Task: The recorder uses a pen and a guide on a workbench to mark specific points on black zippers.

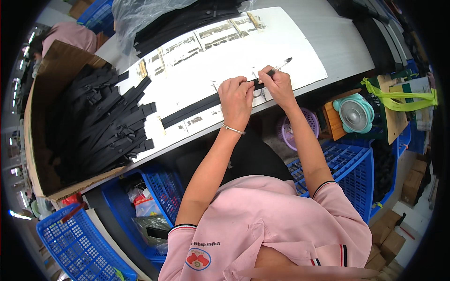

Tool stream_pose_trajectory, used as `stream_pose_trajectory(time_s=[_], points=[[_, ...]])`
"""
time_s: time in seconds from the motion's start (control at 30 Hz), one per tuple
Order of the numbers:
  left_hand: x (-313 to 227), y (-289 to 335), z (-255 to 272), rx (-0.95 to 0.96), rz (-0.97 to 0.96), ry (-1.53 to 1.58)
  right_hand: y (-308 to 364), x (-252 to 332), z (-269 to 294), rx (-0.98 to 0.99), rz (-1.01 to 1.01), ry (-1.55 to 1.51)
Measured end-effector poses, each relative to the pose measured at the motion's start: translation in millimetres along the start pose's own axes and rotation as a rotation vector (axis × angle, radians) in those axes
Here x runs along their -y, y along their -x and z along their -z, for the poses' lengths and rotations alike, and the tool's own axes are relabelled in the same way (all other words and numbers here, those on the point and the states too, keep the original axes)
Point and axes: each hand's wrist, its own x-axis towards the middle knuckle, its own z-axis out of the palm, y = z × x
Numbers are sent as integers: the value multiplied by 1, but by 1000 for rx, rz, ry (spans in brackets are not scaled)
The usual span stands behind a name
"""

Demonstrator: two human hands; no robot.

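A black fabric strap (193, 111) lies lengthwise along the near edge of a white board (211, 70) marked with lines and dark smudges. My left hand (236, 100) presses the strap down near its right end, fingers bent and held together. Beside it, my right hand (280, 88) is closed around a pen (283, 64) with a clear barrel and a dark end that points up and away. The pen's lower tip is hidden by my fingers, close to the strap's end.
To the left, a cardboard box (61, 55) holds a heap of black straps (101, 117), some spilling onto the board. Black material (173, 29) and clear plastic lie behind. Blue crates (354, 175), a purple basket (313, 121) and a teal fan (356, 114) stand below and right.
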Motion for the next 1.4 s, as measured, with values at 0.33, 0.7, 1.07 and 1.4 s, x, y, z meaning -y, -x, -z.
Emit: stream_pose_trajectory(time_s=[0.33, 0.7, 1.07, 1.4], points=[[7, 3, 1, 14, -4, 7, -2, -8, -3, 81, 76, 114], [13, 19, 30, 187, 46, -233, 11, -17, 7, -176, 57, -220], [79, -6, 106, 126, 140, -274, 6, -20, 1, -184, -67, -212], [160, 71, 252, -37, 255, -437, 4, -28, 5, -161, -55, -105]])
